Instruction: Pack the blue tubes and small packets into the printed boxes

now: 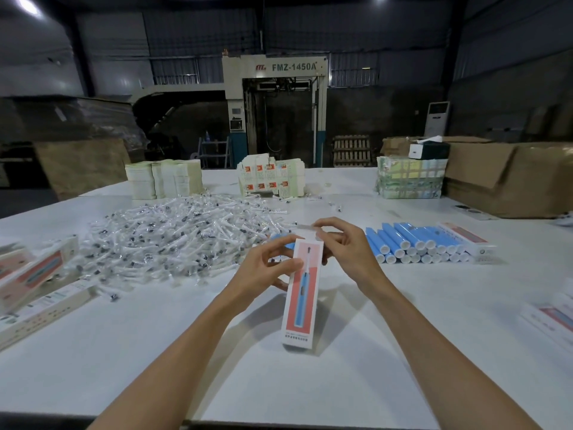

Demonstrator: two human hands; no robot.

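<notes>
Worktop mid: packet pile toward left edge, tubes toward right, box upright between hands, left hand pinching its upper side, right hand fingers on the top flap.

A dim factory packing hall: corrugated metal walls, an FMZ-1450A machine, pallets, cardboard cartons.

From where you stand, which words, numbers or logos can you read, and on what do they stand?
"FMZ-1450A", with a red logo before it: on the machine behind the table.
Small print at the foot of the printed box held in both hands: too small to read.
Print on the boxes at left and the stacked flat cartons: blurred.
</notes>
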